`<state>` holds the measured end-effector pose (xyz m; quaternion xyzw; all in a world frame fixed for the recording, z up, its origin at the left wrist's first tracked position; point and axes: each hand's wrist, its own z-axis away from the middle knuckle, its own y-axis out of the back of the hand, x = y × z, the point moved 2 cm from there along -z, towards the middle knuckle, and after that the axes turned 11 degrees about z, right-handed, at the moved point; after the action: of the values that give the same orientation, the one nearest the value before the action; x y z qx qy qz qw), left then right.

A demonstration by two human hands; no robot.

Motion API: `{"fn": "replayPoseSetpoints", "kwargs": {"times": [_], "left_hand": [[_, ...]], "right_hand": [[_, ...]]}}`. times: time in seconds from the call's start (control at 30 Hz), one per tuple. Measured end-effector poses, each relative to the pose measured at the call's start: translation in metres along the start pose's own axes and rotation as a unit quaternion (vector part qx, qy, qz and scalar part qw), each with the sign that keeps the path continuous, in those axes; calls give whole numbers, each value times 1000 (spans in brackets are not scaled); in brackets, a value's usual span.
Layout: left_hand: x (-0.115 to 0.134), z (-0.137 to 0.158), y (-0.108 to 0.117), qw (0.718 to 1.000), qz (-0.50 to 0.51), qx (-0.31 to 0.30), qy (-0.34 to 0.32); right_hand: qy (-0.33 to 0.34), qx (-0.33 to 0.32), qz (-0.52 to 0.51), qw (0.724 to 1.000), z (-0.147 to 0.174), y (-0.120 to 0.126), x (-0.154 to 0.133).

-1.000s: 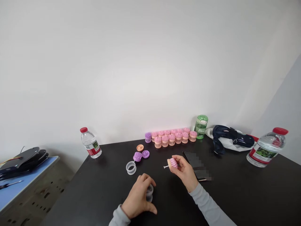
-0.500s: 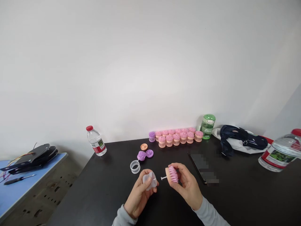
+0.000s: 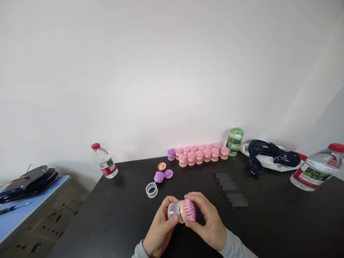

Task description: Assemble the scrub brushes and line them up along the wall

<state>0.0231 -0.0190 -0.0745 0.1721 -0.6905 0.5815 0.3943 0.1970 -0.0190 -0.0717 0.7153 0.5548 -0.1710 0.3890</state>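
Observation:
My left hand (image 3: 163,224) is closed round a translucent white plastic cup (image 3: 173,210), which lies on its side above the table. With thumb and fingers, my right hand (image 3: 208,220) grips a pink bristled brush head (image 3: 189,210) with a peach base. The base meets the cup's mouth, a thin dark gap showing between them, and the stem is hidden inside. Beyond my hands lie a translucent ring (image 3: 152,190), a purple bristled brush head (image 3: 159,176), a purple disc (image 3: 168,174) and a peach disc (image 3: 162,166).
Several assembled pink brushes (image 3: 199,157) and one purple brush (image 3: 171,154) stand in rows by the wall. A green container (image 3: 234,142), a dark strapped bag (image 3: 274,154) and a large bottle (image 3: 317,168) are to the right. Another bottle (image 3: 105,161) stands left, near a blue-topped table (image 3: 27,211).
My right hand has moved left, bringing the pink brush head against the cup. Its white stem, visible before, has gone inside. The whole view has shifted slightly.

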Motion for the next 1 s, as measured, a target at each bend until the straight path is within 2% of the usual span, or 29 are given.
{"fn": "replayPoseSetpoints", "kwargs": {"times": [0.2, 0.53, 0.77, 0.87, 1.0], "left_hand": [[0, 1, -3, 1000, -26, 11, -13], [2, 7, -9, 995, -83, 38, -48], [3, 10, -16, 990, -119, 50, -62], [2, 12, -18, 988, -125, 53, -79], [0, 13, -19, 984, -134, 53, -108]], "right_hand": [[28, 9, 49, 998, 1, -2, -3], [56, -7, 54, 997, -2, 6, -12], [118, -39, 64, 990, -9, 18, -29], [96, -32, 85, 991, -10, 18, -31], [17, -3, 105, 994, -7, 11, -27]]}}
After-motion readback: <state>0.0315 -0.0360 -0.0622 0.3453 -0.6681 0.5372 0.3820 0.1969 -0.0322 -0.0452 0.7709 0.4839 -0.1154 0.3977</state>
